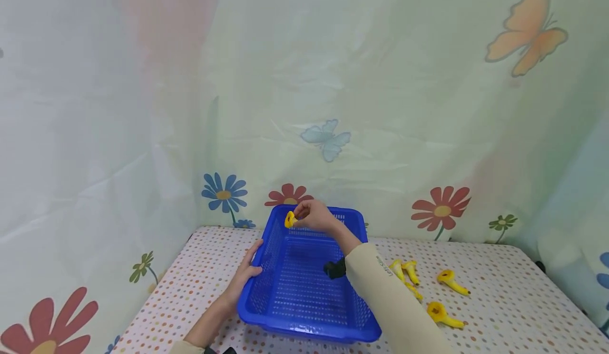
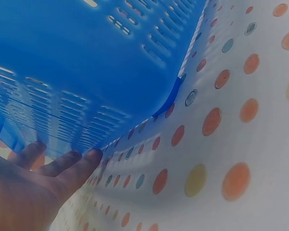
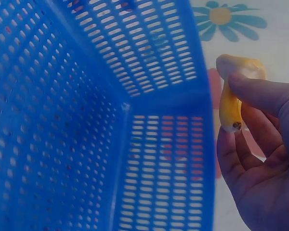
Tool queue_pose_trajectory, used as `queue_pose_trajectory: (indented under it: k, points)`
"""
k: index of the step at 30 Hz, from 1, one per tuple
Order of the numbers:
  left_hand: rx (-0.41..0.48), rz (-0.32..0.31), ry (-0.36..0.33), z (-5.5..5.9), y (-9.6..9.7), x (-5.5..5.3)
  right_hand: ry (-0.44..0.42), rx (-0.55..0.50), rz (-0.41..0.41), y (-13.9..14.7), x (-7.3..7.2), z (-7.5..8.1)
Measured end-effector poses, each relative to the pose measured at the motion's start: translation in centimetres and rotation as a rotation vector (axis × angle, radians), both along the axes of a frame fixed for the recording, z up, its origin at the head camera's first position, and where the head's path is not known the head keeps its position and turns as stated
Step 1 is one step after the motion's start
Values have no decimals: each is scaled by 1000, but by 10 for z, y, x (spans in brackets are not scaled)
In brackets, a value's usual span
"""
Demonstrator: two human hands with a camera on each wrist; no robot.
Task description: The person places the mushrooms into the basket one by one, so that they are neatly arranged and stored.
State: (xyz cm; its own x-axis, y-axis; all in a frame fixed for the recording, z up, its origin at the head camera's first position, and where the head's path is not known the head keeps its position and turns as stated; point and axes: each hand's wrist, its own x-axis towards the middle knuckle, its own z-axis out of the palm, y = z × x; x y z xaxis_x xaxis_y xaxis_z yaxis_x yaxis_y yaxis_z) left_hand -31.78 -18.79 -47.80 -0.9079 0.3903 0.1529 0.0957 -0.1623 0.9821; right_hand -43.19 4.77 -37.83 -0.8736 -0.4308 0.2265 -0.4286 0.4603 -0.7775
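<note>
My right hand (image 1: 315, 216) pinches a yellow trumpet-shaped mushroom (image 1: 289, 220) between thumb and fingers, over the far left part of a blue plastic basket (image 1: 304, 331). Seen from the right wrist, the thumb presses on the pale side of the mushroom (image 3: 229, 107), and its dark stem end points down. My left hand (image 1: 245, 273) rests against the basket's left side, the thumb at the rim. In the left wrist view, its extended fingers (image 2: 76, 174) lie along the slotted outer wall (image 2: 98, 115). The slotted basket floor shows bare.
Several yellow mushrooms lie on the dotted tablecloth right of the basket, among them one near the front (image 1: 442, 314) and one farther back (image 1: 452, 281). My right sleeve (image 1: 397, 301) partly covers the nearer group. A printed curtain (image 1: 380, 185) stands behind the table.
</note>
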Motion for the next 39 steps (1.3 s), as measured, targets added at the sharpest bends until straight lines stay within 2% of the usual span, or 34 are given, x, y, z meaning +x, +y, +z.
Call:
queue_pose_trajectory:
  k: [5, 13, 20, 30, 39]
  points:
    - [21, -11, -1, 0, 1, -1, -21, 21, -64, -10, -11, -14]
    - [22, -11, -37, -3, 2, -1, -90, 16, -94, -14, -23, -38]
    - [6, -4, -40, -2, 1, -2, -139, 0, -156, -16, -35, -60]
    - [-23, -14, -18, 4, -2, -5, -172, -27, -178, -17, -39, -70]
    - [-29, -12, 1, 3, -1, -5, -109, 24, -148, -18, -42, -82]
